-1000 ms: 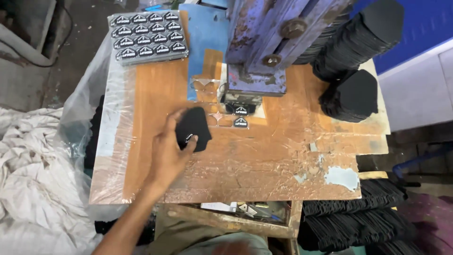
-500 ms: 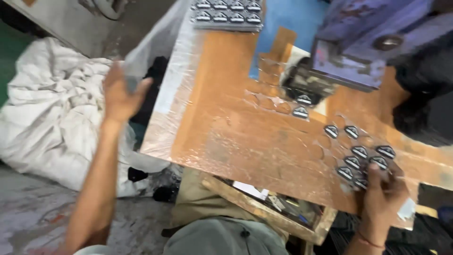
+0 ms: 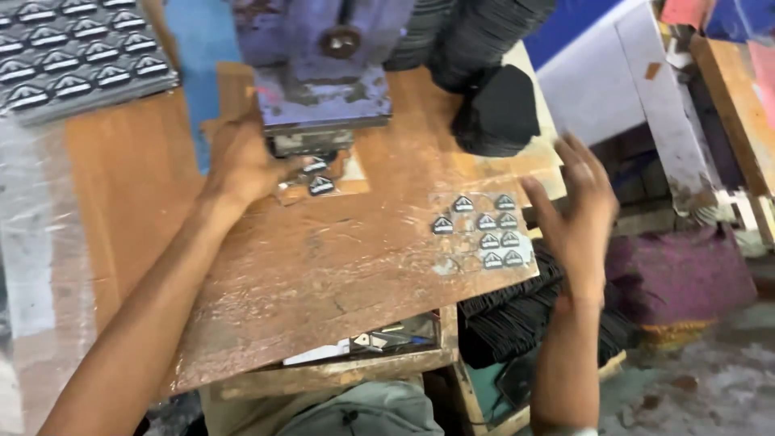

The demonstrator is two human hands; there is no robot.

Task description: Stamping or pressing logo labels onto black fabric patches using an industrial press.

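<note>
The left hand [image 3: 242,157] rests loosely closed at the foot of the blue press [image 3: 323,77], fingertips touching a small badge [image 3: 321,185] there. The right hand [image 3: 577,214] hangs open, holding nothing, past the tabletop [image 3: 323,258] edge, just beside a clear sheet of badges [image 3: 484,230] whose peaks point away.

The left arm reaches forward and slightly right across the view, forearm bare. The left hand [image 3: 242,161] lies palm down, fingers pointing forward and curled a little, their tips hidden. The right arm rises from the lower edge, nearly upright. The right hand [image 3: 575,214] is raised, palm turned left, fingers spread and empty.
</note>
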